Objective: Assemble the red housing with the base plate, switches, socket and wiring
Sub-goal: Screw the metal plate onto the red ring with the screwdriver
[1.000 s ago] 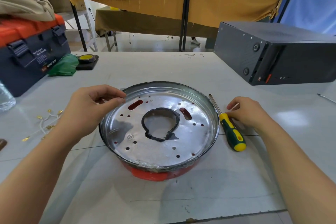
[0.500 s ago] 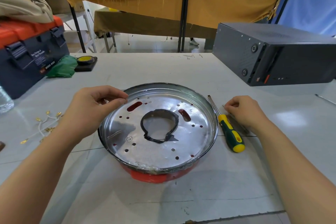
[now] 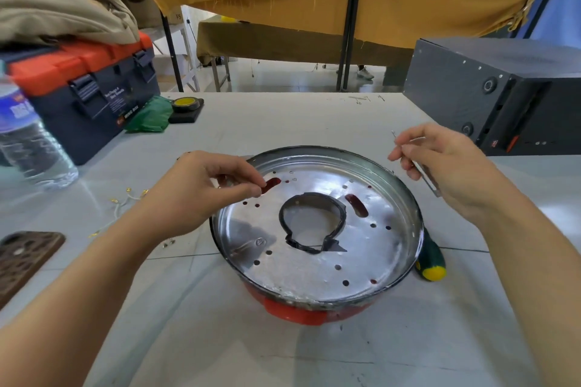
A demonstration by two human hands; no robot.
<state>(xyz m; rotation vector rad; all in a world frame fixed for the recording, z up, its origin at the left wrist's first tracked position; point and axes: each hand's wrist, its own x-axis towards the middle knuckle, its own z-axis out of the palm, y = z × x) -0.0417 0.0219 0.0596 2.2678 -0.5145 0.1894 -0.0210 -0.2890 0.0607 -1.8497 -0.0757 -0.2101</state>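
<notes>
A navy toolbox (image 3: 91, 94) with an orange lid stands at the far left of the tabletop (image 3: 283, 122), a beige cloth bundle (image 3: 59, 6) on top of it; a clear water bottle (image 3: 28, 141) stands in front of it, a green bag (image 3: 151, 118) and a yellow-faced tape roll (image 3: 185, 104) lie just beside it; a dark grey box (image 3: 493, 94) sits at the far right; thin white wires with gold terminals (image 3: 122, 201) and a brown patterned phone case (image 3: 25, 258) lie to the left; a green-and-yellow screwdriver (image 3: 431, 261) lies partly hidden behind the housing's right rim.

The red housing (image 3: 295, 313) sits mid-tabletop, the shiny perforated base plate (image 3: 314, 261) seated inside it with a dark ring round its central hole.

The left hand (image 3: 201, 195) pinches thumb to fingertips over the plate's left slot; whether it holds anything I cannot tell; the right hand (image 3: 440, 163), raised beside the right rim, grips a thin metal tool (image 3: 424, 176).
</notes>
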